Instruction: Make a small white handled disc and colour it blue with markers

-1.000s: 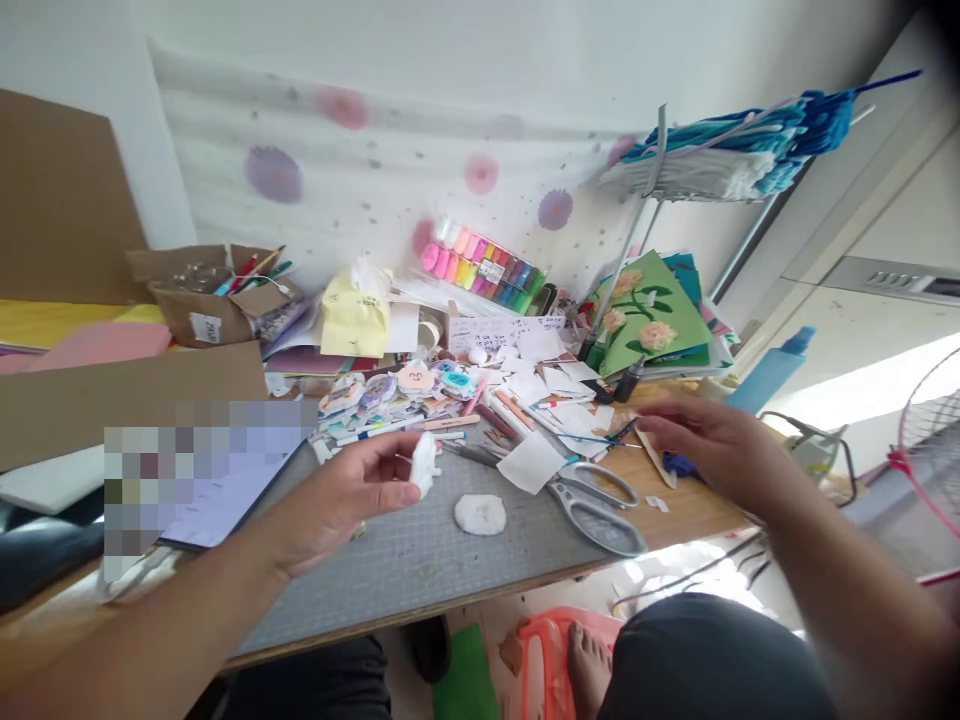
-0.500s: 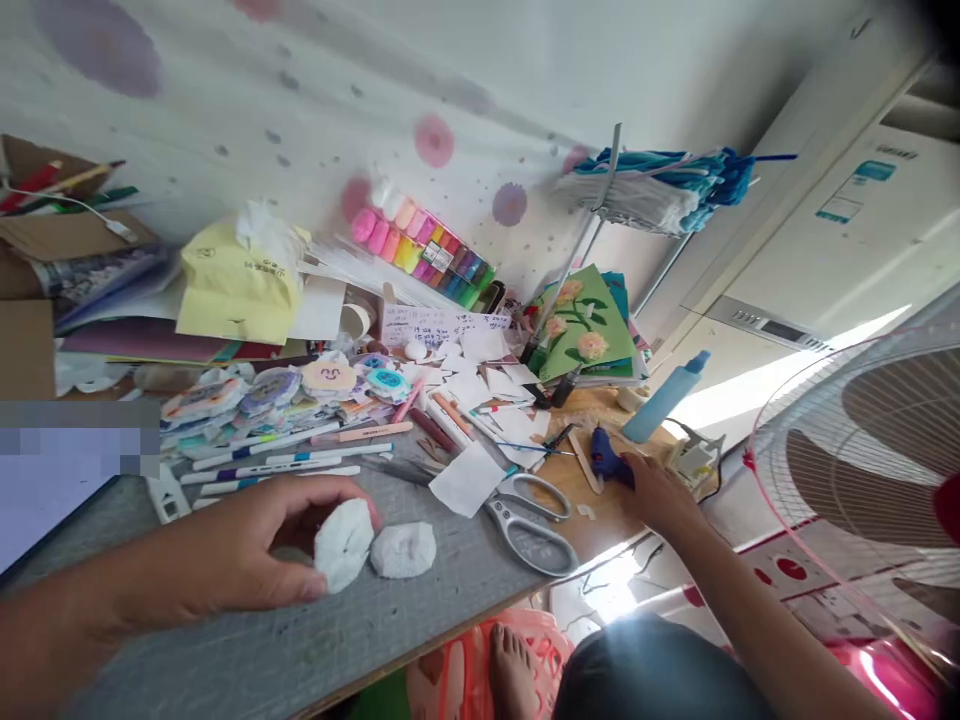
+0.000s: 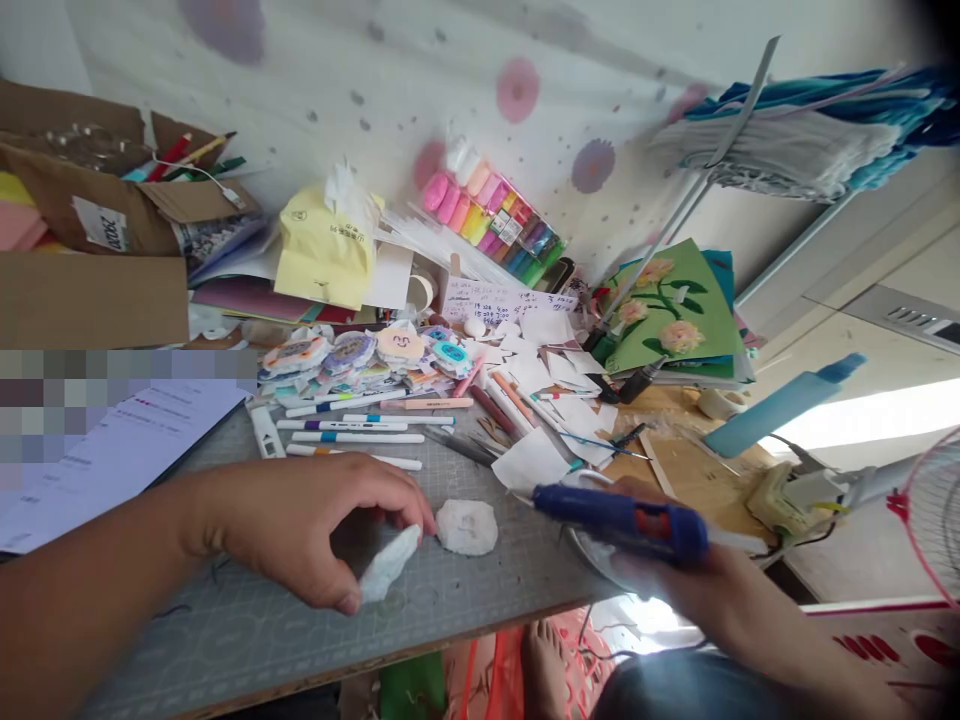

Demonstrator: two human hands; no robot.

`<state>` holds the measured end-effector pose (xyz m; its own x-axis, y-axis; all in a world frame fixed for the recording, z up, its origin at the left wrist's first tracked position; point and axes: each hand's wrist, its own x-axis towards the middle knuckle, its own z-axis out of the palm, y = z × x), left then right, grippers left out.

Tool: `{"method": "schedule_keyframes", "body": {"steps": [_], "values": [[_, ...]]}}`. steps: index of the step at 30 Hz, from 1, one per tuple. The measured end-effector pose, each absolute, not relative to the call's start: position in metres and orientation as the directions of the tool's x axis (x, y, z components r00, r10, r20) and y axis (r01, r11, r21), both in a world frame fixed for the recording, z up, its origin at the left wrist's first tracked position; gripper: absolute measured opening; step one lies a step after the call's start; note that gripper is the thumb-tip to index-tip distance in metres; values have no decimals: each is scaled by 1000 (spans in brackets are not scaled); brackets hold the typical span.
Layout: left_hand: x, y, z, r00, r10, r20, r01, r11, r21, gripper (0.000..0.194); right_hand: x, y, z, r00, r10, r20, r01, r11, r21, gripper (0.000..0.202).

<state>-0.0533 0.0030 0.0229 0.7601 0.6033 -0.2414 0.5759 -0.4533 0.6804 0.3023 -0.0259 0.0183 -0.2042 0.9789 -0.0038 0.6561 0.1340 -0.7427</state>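
Note:
My left hand [image 3: 322,525] pinches a white padded piece [image 3: 391,565] by its edges between thumb and fingers, tilted just above the grey cutting mat [image 3: 247,625]. A second white padded piece [image 3: 466,527] with faint marks lies flat on the mat, right beside my left fingertips. My right hand [image 3: 697,590] is wrapped round a blue hot glue gun [image 3: 622,520], its nozzle pointing left toward the white pieces. A glue stick [image 3: 739,541] sticks out of its back end. The scissors beneath are mostly hidden by the gun and hand.
Several markers [image 3: 360,437] lie behind my left hand, with a pile of decorated paper cutouts [image 3: 349,350] beyond. Paper scraps [image 3: 532,460] cover the middle. A light blue bottle [image 3: 784,408] leans at right. A cardboard box [image 3: 90,295] stands at left, a fan [image 3: 934,510] at far right.
My right hand has lifted the glue gun from the table's right side and brought it left over the scissors. My left hand has turned its white piece more edge-on. The view has shifted left.

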Motion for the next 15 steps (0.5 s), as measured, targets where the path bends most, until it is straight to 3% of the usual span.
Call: {"method": "schedule_keyframes", "body": {"steps": [3, 6, 15], "values": [[-54, 5, 22, 764, 599, -240, 550, -411, 727, 49, 272, -26, 26, -430, 902, -49, 683, 289, -670, 19], [-52, 5, 20, 767, 601, -224, 534, -405, 742, 47, 259, -22, 26, -520, 850, -85, 690, 359, -629, 6], [-50, 7, 16, 757, 613, -226, 539, -390, 746, 50, 244, -17, 23, -566, 820, -90, 699, 419, -580, 13]]}}
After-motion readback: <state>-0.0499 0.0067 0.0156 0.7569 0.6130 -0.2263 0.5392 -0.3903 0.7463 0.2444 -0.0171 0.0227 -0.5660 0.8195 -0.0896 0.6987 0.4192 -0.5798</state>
